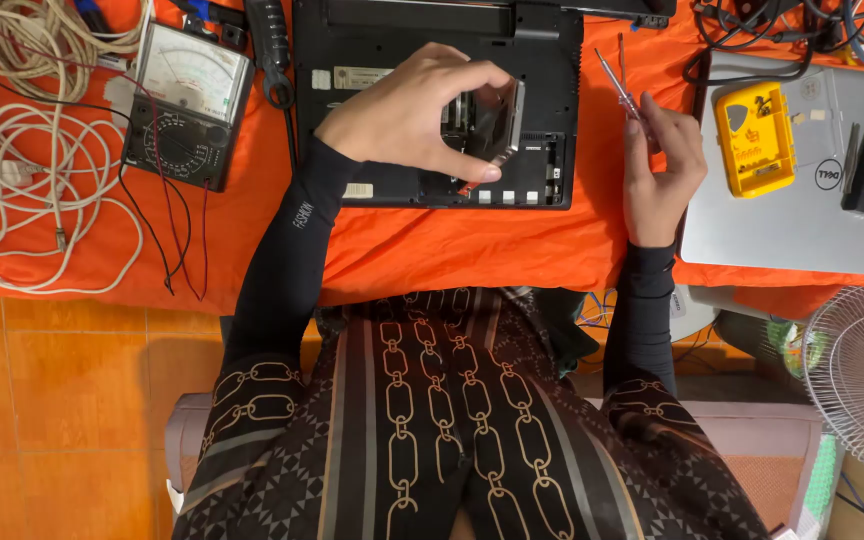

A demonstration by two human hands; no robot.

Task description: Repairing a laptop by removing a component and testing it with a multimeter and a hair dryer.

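So the left hand (pixel 407 115) is up in the top middle of the frame, fingers pinched shut around a silvery drive caddy (pixel 500 125) (looks like a hard drive in its metal bracket, can't swear to it) that's tilted up on edge out of the open bay of a black laptop (pixel 352 60) lying bottom side up on the orange cloth (pixel 432 250). Gripping it by the edges makes sense, keeps fingers off the flat faces. The right hand (pixel 660 170), over to the right of the laptop, is curled closed on a thin screwdriver (pixel 620 85) with the tip pointing up and away, parked clear of the bay. Far right there's a closed silver laptop (pixel 792 230) with a yellow bit case (pixel 754 138) sitting on its lid, handy for the right hand. Upper left has an analog multimeter (pixel 187 100) and a tangle of pale cables (pixel 32 140), well apart from both hands.
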